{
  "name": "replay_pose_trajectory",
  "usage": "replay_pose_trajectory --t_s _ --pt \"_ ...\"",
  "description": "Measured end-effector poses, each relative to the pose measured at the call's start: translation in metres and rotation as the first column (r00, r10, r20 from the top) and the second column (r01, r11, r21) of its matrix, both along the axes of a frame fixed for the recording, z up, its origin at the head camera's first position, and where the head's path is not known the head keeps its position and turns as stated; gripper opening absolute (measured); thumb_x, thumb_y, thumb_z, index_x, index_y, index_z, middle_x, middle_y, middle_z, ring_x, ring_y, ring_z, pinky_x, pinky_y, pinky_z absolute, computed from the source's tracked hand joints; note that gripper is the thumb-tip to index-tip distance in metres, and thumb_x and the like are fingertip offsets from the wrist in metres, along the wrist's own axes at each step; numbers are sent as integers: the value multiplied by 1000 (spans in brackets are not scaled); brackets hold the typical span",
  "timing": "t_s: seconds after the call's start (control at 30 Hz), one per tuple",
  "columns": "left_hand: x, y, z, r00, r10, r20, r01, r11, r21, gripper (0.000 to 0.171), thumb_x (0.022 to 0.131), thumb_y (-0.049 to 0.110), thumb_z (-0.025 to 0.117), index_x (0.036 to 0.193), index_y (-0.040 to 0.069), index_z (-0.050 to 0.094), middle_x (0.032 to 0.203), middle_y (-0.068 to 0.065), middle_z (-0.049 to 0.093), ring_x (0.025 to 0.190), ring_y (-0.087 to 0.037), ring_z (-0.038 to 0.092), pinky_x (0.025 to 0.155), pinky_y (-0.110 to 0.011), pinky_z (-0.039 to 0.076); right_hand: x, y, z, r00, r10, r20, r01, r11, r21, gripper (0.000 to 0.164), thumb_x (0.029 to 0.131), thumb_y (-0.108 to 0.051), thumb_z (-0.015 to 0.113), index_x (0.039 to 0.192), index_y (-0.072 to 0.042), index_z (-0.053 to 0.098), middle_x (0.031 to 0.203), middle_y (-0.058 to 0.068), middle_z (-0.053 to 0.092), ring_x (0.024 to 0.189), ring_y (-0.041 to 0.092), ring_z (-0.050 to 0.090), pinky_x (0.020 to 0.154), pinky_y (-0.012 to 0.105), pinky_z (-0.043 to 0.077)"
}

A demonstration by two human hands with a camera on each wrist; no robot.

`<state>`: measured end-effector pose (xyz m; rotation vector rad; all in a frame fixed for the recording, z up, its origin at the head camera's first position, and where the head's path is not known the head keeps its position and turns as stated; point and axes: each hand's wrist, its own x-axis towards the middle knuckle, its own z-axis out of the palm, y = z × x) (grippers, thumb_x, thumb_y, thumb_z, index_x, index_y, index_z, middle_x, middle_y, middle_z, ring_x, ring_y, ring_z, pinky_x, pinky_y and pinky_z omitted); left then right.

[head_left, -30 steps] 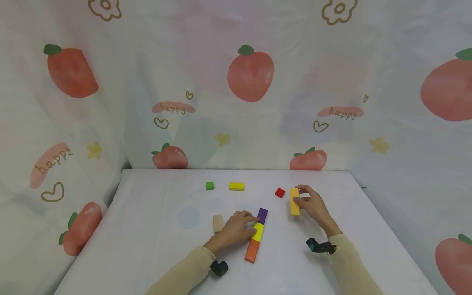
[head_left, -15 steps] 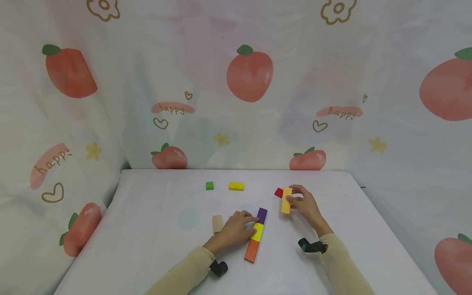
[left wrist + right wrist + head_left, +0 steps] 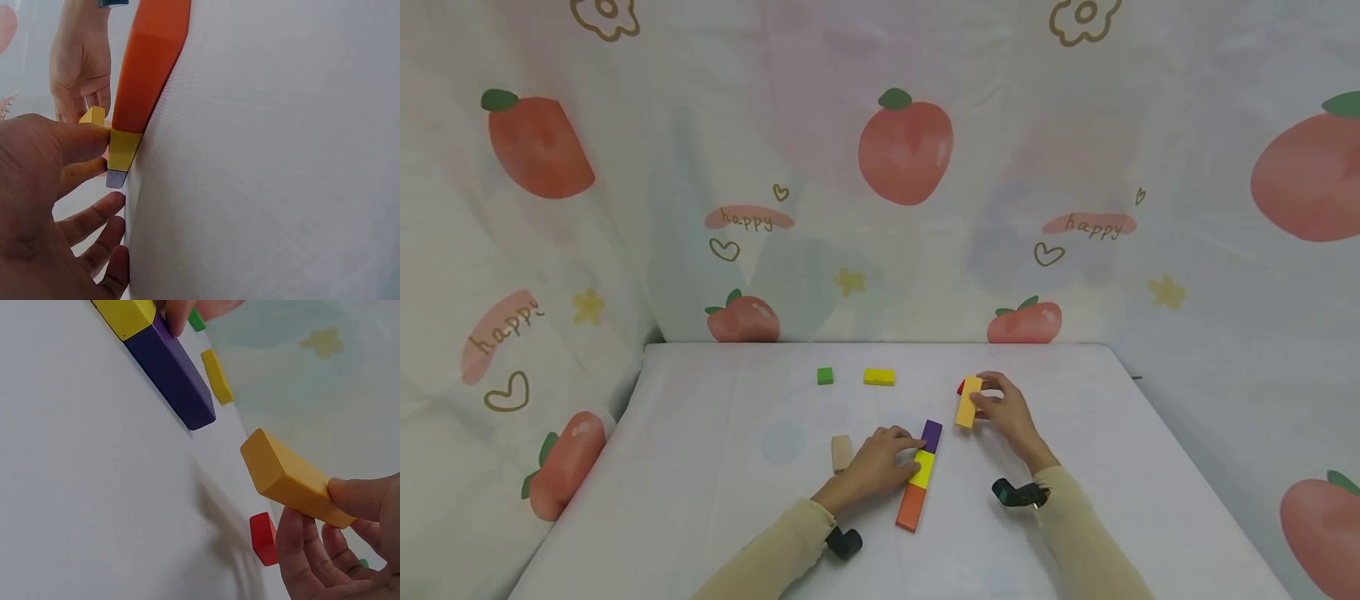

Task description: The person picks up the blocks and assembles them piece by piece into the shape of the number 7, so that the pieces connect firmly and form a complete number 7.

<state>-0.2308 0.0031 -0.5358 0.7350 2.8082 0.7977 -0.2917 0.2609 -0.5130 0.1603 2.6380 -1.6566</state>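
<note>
Three blocks lie end to end in a slanting row on the white table: purple (image 3: 932,435) at the far end, yellow (image 3: 923,471) in the middle, orange (image 3: 911,509) nearest. My left hand (image 3: 878,461) rests along the row's left side, thumb at the yellow block and index finger at the purple one. Its other fingers spread loosely in the left wrist view. To the right of the row, my right hand (image 3: 1011,423) pinches a yellow-orange block (image 3: 297,481) between thumb and fingers, raised above the tabletop. A small red block (image 3: 264,539) sits behind it, mostly hidden in the head view.
Farther back on the table (image 3: 715,467) lie a small green block (image 3: 825,376) and another yellow block (image 3: 879,377). A plain wooden block (image 3: 841,452) is just left of my left hand. A fruit-printed cloth (image 3: 820,267) hangs behind the table.
My right hand has moved left with the yellow-orange block, toward the purple end of the row, and the block now covers most of the red one. My left hand stays put.
</note>
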Motion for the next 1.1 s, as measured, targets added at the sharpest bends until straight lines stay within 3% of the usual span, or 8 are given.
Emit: replay_pose_trajectory --t_s 0.43,0.77,1.1 --pt "1 -1 0 1000 -4 2 4 1000 -3 39 96 33 62 134 30 61 131 1 59 119 -19 51 99 -39 45 -7 -15 -9 999 -14 -35 12 998 -61 46 98 -14 59 141 -7 43 131 18 47 97 20 63 78 31 59" --pt "-1 0 0 1000 -2 13 2 1000 4 39 96 33 62 135 30 60 131 1 58 119 -19 50 100 -40 45 -10 -23 -10 998 -35 -54 30 995 -91 43 96 -9 59 137 -5 45 126 19 47 91 21 62 74 26 59" --pt "1 0 4 1000 -1 16 1 1000 -1 39 96 33 62 135 30 61 131 1 58 119 -19 51 100 -40 46 -13 -30 -15 998 -39 -41 37 997 -62 42 98 -13 57 138 -9 44 127 16 47 87 21 62 74 26 59"
